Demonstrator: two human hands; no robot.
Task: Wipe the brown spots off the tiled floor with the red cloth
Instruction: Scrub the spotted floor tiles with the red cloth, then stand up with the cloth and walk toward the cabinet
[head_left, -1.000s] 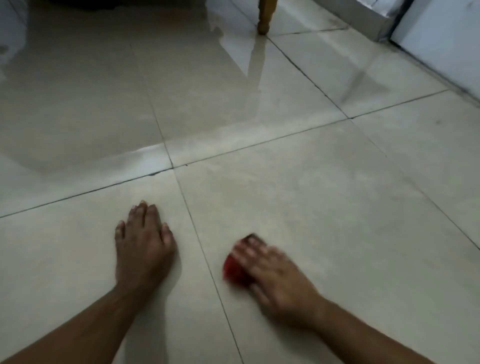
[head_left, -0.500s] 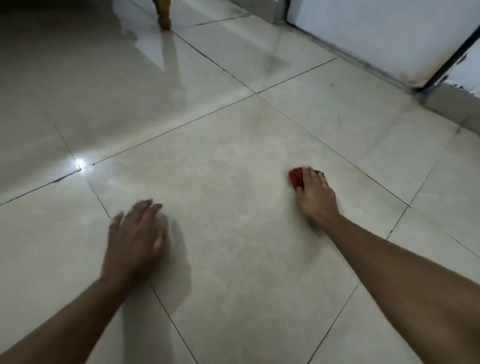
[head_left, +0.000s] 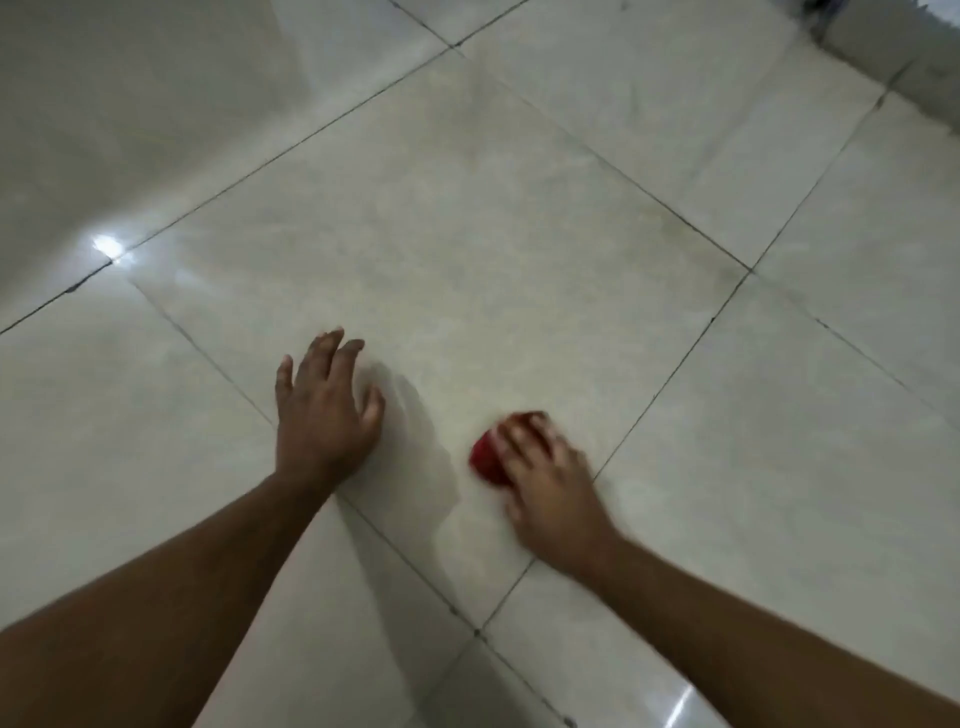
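Observation:
The red cloth (head_left: 487, 458) is bunched small on a pale glossy floor tile (head_left: 467, 249). My right hand (head_left: 550, 486) lies over it, fingers bent around the wad and pressing it to the tile; the hand is motion-blurred. Most of the cloth is hidden under the fingers, only its left part shows. My left hand (head_left: 324, 410) rests flat on the same tile to the left, fingers spread and straight, holding nothing. Faint brownish marks (head_left: 670, 228) show on the tile's far right part near the grout line.
Dark grout lines cross the beige tiles diagonally. A grey wall base or step (head_left: 893, 57) runs along the top right corner. A bright light reflection (head_left: 106, 245) sits at a tile corner on the left.
My right hand has drawn the red cloth back toward me and to the left across the tile. The view has tilted down and turned; my left hand stays planted on the floor.

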